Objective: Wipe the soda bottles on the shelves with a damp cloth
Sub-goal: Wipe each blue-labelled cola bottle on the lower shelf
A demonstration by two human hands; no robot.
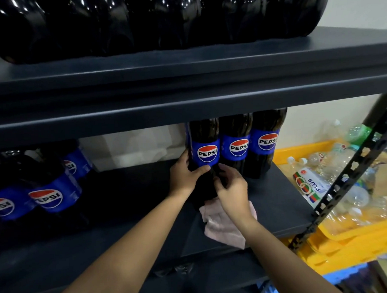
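While steadied at frame centre: full Pepsi bottle (207, 154), likely heavy and slick, best gripped below label; left hand (184, 173) clasping it, right hand (230, 189) pinching pink cloth (221, 224) against base.

Three bottles (236, 144) on shelf (267, 200) (right end), cloth (224, 226) before them

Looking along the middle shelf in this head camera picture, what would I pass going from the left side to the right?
Cluster of Pepsi bottles → left hand gripping the held Pepsi bottle → right hand over the pink cloth → two more Pepsi bottles → yellow crate of empty plastic bottles.
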